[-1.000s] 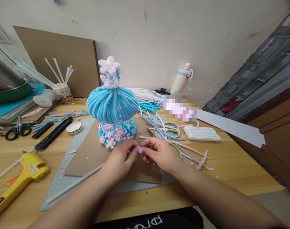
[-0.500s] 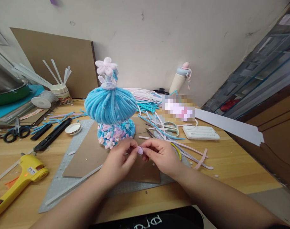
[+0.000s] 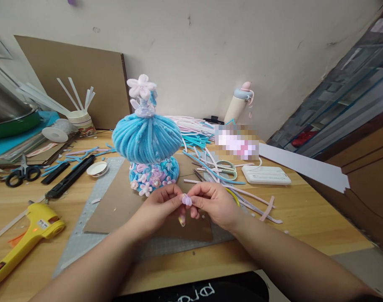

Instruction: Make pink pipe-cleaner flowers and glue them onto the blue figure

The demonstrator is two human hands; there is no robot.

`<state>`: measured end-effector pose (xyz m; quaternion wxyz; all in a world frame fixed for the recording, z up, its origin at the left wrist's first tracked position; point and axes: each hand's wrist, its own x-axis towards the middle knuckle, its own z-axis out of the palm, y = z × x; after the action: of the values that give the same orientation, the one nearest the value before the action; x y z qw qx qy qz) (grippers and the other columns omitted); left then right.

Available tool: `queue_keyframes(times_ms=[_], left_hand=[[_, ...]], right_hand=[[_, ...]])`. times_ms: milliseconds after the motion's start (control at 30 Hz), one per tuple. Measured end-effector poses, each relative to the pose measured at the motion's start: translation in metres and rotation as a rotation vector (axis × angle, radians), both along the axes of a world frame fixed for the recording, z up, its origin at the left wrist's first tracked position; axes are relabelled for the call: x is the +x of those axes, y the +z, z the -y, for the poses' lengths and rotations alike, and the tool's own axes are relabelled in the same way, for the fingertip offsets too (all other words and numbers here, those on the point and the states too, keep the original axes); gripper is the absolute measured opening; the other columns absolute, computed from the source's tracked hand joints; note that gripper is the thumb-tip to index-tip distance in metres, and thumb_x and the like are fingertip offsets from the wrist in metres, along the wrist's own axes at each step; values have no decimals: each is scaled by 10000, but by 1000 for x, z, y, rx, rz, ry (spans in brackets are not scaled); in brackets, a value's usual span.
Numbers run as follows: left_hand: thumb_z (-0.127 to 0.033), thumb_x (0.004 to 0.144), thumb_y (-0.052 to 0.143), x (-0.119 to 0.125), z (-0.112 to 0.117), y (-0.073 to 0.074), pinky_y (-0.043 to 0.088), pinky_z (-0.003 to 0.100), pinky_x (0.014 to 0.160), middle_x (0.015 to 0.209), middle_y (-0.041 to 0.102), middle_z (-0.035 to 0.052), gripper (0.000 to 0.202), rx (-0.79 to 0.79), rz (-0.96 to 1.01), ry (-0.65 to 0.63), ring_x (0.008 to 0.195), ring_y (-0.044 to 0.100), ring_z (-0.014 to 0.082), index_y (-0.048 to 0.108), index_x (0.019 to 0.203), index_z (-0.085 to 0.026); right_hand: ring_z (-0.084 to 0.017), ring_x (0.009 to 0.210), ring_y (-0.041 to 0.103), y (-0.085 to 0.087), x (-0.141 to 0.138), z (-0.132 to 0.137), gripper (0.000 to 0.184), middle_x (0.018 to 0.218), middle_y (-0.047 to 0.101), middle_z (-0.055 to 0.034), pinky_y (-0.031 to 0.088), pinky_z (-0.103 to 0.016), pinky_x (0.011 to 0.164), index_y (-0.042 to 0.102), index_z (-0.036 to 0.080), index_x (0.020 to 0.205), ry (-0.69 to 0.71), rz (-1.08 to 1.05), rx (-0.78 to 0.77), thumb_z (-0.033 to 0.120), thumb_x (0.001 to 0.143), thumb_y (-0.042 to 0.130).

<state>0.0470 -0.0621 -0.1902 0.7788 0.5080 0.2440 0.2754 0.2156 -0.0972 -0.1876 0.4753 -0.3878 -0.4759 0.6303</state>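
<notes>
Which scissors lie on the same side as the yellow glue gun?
The black-handled scissors, at the far left; the pale-green-handled pair lies beyond your right hand.

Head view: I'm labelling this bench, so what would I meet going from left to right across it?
Glue gun, white disc, blue ornament, purple piece, right hand, white box.

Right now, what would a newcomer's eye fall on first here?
Probably the blue model, standing left of centre on cardboard, topped by a pale flower. Then the purple piece, pinched between left hand and right hand near the centre. Perhaps next, the yellow glue gun, lower left.
</notes>
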Motion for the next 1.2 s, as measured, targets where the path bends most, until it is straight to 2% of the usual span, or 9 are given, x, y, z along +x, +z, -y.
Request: queue_keyframes(times_ms=[133,233,433,700,933,1000,1067,1133,1200], left_hand=[[-263,777,675,-2,0,-1,450,223,555,681,633,21,198,-269,43,-13,540,551,85,511,774,-151],[-258,767,685,-1,-1,-1,447,215,556,700,632,23,197,-325,37,-9,543,545,78,522,771,-147],[-291,770,683,2,-3,0,407,205,561,609,586,-18,164,-16,61,292,561,524,81,594,774,-154],[-266,789,645,4,-2,-1,439,212,612,665,632,-5,134,158,-100,255,618,563,90,630,756,-137],[-229,772,623,6,1,-4,424,201,607,708,624,-15,72,376,-303,346,670,568,100,614,764,-158],[-240,775,613,5,2,-4,403,201,579,689,608,-18,84,418,-362,376,645,546,99,608,758,-158],[-240,769,607,5,3,-3,389,203,564,664,589,-23,90,404,-382,414,619,525,96,595,740,-156],[-229,758,601,4,3,-2,385,204,562,644,577,-27,84,366,-368,436,605,518,94,581,725,-154],[-221,751,597,4,3,-2,389,206,568,634,569,-30,79,341,-348,434,602,519,95,571,717,-154]], right_hand=[[-61,470,573,-4,-2,-1,205,640,665,-7,464,-175,451,649,134,724,27,-64,-30,319,723,737],[-57,470,576,-7,-2,-3,197,640,663,-3,465,-170,454,646,131,729,31,-113,-84,305,724,739],[-69,490,594,-12,-3,-6,213,618,642,20,465,-170,458,624,143,755,-97,-95,-125,323,724,734],[-94,513,598,-3,-7,0,214,592,647,6,503,-217,504,636,146,746,-179,133,66,350,739,697],[-94,500,579,-6,-9,3,157,577,604,14,490,-215,494,631,158,744,-204,288,146,307,791,630],[-105,562,591,-8,-7,3,121,669,622,-5,496,-229,528,630,166,826,-237,368,251,285,814,610],[-120,668,594,-8,-4,4,127,825,620,-34,504,-255,599,608,179,916,-337,470,464,244,807,619],[-141,775,580,-6,-1,6,143,911,584,-47,495,-287,688,599,186,925,-425,598,701,187,786,633],[-159,832,562,-5,0,6,107,900,568,-51,476,-307,737,611,181,884,-412,724,843,147,784,624]])
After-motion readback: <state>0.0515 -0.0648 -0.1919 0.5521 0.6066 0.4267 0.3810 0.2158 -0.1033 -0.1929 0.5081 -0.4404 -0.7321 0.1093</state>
